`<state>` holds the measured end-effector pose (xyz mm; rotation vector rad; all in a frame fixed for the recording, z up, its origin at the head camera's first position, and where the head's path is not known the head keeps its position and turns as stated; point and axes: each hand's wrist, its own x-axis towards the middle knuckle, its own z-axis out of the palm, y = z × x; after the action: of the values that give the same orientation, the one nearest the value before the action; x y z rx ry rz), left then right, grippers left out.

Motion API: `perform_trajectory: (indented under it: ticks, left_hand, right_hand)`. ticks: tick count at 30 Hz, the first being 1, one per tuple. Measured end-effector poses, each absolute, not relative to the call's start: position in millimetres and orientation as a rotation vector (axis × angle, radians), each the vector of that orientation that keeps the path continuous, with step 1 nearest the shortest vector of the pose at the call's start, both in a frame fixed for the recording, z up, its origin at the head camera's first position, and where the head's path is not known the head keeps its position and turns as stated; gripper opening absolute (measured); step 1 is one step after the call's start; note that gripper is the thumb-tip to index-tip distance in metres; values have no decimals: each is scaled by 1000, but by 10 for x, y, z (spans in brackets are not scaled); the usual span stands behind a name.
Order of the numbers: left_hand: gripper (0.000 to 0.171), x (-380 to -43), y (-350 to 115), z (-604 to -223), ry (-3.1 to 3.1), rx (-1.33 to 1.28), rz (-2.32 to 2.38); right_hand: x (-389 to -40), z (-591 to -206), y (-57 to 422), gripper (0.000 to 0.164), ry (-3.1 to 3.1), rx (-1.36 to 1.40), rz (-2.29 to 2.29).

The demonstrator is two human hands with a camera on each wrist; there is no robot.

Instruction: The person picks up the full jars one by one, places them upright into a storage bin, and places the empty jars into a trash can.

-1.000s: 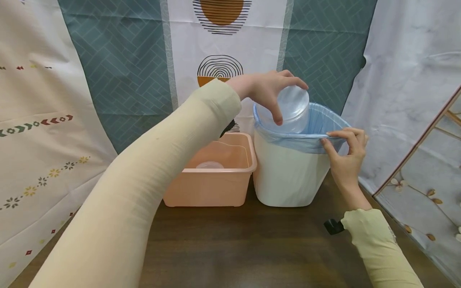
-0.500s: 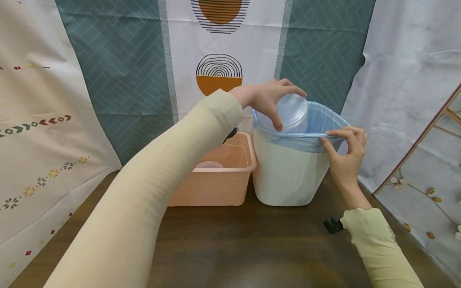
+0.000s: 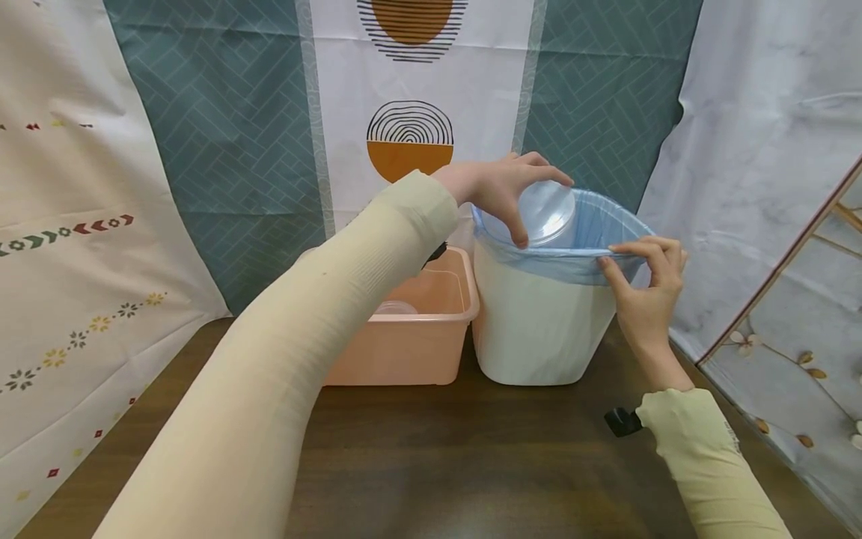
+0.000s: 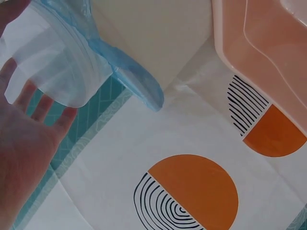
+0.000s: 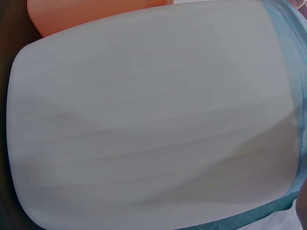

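Observation:
My left hand (image 3: pixel 494 187) grips a clear round plastic tub (image 3: pixel 552 213) from above, thumb on the near side and fingers over the far side. The tub is tilted, its lower part inside the mouth of a white trash can (image 3: pixel 539 322). A blue trash bag (image 3: pixel 609 217) lines the can and folds over its rim. In the left wrist view, fingers spread along the wall of the tub (image 4: pixel 62 57). My right hand (image 3: pixel 649 288) pinches the bag's edge at the can's right front rim. The right wrist view is mostly filled by the can's side (image 5: pixel 153 110).
A pink plastic basin (image 3: pixel 404 352) stands left of the can, close beside it, with a clear round item (image 3: pixel 396 308) inside. My left sleeve covers part of it. Both stand on a dark wooden table (image 3: pixel 471 457), with patterned cloths (image 3: pixel 242 112) hanging behind and at the sides.
My left hand has moved down a little, bringing the tub lower into the can's mouth. My right hand has kept its pinch on the bag's edge.

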<state>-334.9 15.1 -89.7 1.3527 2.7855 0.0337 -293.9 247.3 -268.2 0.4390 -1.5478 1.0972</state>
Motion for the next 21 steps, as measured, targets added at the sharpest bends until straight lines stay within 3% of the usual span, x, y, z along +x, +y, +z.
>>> perform_trajectory:
  ticks: [21]
  left_hand:
    - [96,-3358,149,-901,2788,1335,42]
  right_hand:
    - [-2965,-2699,2491,22,-1550,440,1099]
